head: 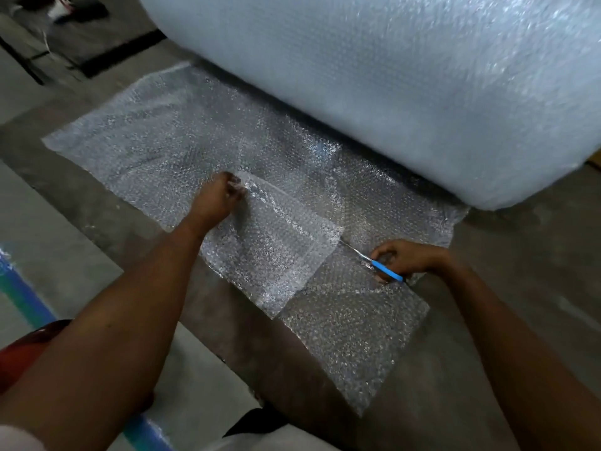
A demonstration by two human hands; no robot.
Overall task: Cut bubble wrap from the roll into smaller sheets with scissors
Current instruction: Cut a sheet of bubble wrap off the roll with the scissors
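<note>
On the concrete floor (504, 288), a big roll of bubble wrap (390, 86) lies with its loose sheet (169, 148) spread out in front — the left hand (216, 198) pinches a lifted flap of that sheet, while the right hand (406, 258) grips blue-handled scissors (379, 265) — blades in the wrap.

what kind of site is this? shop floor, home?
Probably a warehouse or packing area: bare concrete floor, a very large bubble wrap roll lying on it, and sheets being cut on the ground with blue-handled scissors.
</note>
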